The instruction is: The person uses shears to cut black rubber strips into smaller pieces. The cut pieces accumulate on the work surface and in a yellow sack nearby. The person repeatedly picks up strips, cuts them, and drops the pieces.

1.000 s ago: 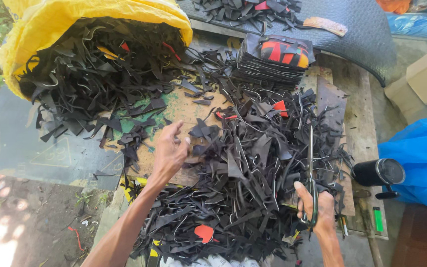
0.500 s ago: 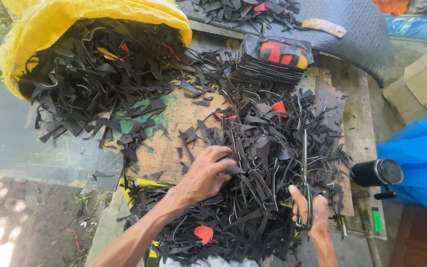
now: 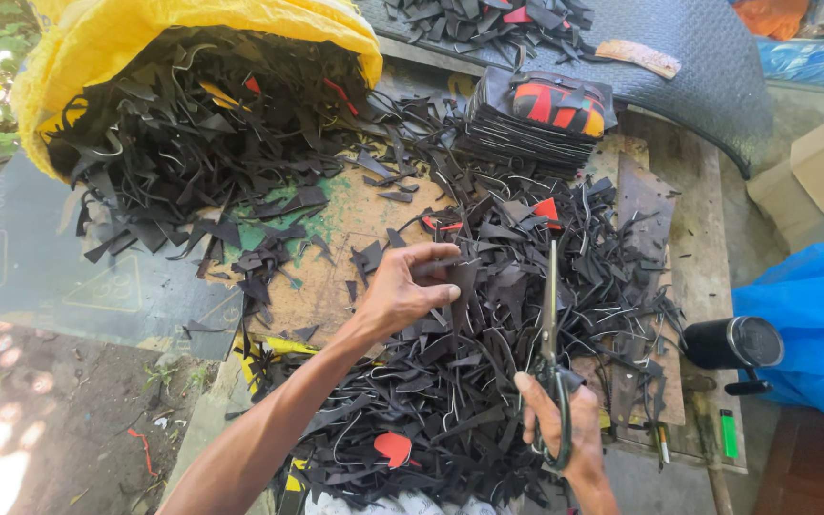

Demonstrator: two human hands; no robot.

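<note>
Left hand [image 3: 402,291] pinches flat black offcut piece [image 3: 462,286] at worktop middle, grip clamped on it. Right hand [image 3: 565,429] holds steel scissors [image 3: 550,324], blades together. Risk: fingertips near blades, loose scraps snag.

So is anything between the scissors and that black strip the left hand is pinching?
Nothing visible. The left hand pinches a black strip above the scrap pile. The scissors in the right hand point up just beside it, with only open air between them.
</note>
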